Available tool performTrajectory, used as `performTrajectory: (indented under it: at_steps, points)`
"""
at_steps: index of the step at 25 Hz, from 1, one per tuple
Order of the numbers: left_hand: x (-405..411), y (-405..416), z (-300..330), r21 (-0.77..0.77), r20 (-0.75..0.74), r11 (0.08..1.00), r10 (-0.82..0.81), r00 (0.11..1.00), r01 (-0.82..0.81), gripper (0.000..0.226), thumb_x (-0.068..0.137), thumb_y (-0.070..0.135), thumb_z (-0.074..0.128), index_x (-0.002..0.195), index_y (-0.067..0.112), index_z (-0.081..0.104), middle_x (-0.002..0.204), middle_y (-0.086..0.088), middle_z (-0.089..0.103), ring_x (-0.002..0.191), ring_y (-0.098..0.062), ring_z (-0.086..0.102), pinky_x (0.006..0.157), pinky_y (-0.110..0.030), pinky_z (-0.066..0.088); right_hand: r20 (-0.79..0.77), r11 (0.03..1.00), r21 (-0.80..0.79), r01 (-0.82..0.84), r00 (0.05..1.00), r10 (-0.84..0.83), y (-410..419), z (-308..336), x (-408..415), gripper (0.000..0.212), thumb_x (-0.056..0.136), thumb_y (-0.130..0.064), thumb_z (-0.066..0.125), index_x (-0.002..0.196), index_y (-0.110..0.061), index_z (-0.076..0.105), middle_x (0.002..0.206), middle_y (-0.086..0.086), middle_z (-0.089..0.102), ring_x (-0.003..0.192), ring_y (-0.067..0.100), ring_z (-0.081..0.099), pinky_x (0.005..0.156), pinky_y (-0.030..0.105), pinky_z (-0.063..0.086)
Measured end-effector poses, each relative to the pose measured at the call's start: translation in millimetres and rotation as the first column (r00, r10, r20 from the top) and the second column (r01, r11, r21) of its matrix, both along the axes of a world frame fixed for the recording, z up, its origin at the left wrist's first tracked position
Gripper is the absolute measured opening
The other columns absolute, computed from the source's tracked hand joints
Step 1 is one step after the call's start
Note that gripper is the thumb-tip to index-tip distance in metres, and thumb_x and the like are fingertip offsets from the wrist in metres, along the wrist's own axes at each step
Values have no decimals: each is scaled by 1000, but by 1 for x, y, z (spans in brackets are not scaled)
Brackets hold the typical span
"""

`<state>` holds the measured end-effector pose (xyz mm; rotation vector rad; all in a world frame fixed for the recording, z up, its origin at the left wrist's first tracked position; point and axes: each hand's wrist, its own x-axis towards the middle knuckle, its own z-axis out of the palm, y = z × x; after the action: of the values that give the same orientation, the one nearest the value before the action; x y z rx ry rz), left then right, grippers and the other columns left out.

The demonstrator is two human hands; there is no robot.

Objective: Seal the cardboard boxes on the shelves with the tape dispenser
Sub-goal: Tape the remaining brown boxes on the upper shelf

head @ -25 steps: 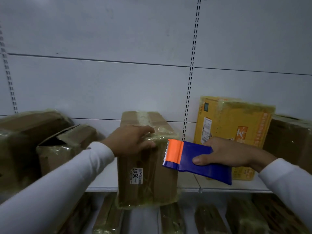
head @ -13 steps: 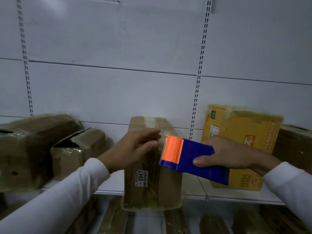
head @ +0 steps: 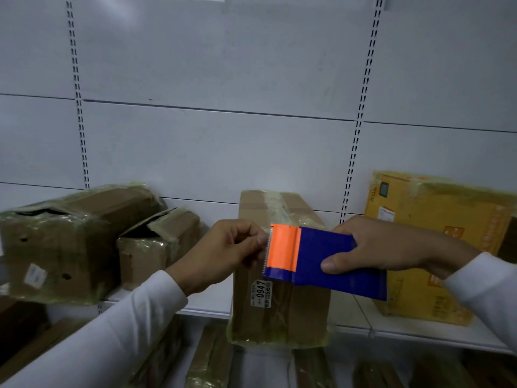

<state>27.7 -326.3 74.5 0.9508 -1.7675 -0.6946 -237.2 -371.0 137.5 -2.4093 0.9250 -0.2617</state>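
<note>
Left grip (head: 229, 253) off box (head: 279, 303), now pinching at tape dispenser (head: 321, 259) | right grip (head: 386, 247) unchanged

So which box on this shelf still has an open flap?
The small brown box, second from left: its top flap gapes, showing a dark gap. The middle box and yellow box look closed.

- Tape dispenser (head: 324, 261): smooth blue plastic body with an orange front part, slight sheen.
- Centre box (head: 279, 309): brown cardboard, matt, wrapped in glossy, wrinkled clear tape; white paper label (head: 262, 293) printed "0947".
- Yellow box (head: 447, 247): printed cardboard under shiny film.
- Left boxes (head: 64, 242): crumpled brown cardboard, punctured, film-covered.
- Shelf (head: 405, 330) and back panel (head: 212, 79): painted white metal, smooth, matt.
- Sleeves (head: 112, 343): white cloth.
</note>
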Motion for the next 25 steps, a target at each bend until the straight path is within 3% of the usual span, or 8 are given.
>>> performTrajectory:
  at_steps: [3,7,11,17,22,25]
  points:
    - [15,2,4,-38,-47,996,81,996,-82,19,93,14,54,82,0,61,66,-6,64,59,-17,58,54,-24,47,-77,1000,-8,-3,997,3,2,17,-2,38,76,-55,66,95,-22,65,88,-4,76,79,15,74,64,18,54]
    - [52,0,7,5,-180,979,202,963,-204,17,94,8,53,81,2,62,65,-8,62,56,-16,55,53,-24,46,-158,989,-54,136,977,-143,1,43,-23,50,78,-59,70,90,-11,67,78,5,75,67,19,71,59,20,51]
    - [57,-8,-2,74,-137,971,234,962,-226,19,95,9,51,79,5,60,67,-10,61,56,-16,55,53,-24,46,-196,975,-67,212,955,-221,-2,48,-22,54,69,-59,68,86,-8,67,75,7,74,62,18,68,57,21,47]
    - [56,-24,-11,116,-122,955,287,950,-273,20,95,8,51,77,5,60,66,-10,61,53,-14,55,51,-23,46,-191,971,-81,227,952,-239,-9,49,-13,31,82,-50,66,82,-20,67,70,-5,74,54,5,67,50,12,44]
    - [52,-40,-22,209,-130,954,245,961,-215,21,94,14,55,76,4,61,64,-11,60,51,-16,53,48,-25,44,-232,968,-65,243,940,-251,-18,48,-10,44,76,-59,65,91,-17,67,77,-3,76,60,7,70,54,15,48]
    - [56,-45,-34,298,-56,903,340,939,-309,18,87,29,65,96,16,56,70,-11,61,57,-17,52,49,-26,43,-238,963,-77,257,933,-269,-25,40,-10,57,68,-66,65,95,-15,68,80,-2,76,65,10,71,58,17,50]
